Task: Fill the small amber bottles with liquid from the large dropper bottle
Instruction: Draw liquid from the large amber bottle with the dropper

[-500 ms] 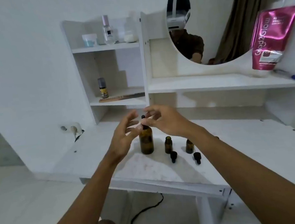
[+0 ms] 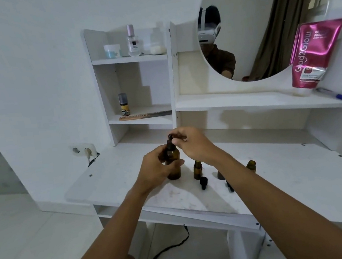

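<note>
The large dropper bottle (image 2: 174, 168) stands upright left of the tabletop's (image 2: 115, 176) middle. Your left hand (image 2: 153, 171) wraps round its body and your right hand (image 2: 192, 144) pinches its dropper cap (image 2: 170, 139). Just to its right stands an open small amber bottle (image 2: 197, 169), with a loose cap (image 2: 203, 182) nearer the front edge.

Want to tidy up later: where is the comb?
In the head view, the comb lies on the left cubby's lower shelf, beside the small yellow-labelled bottle.
</note>
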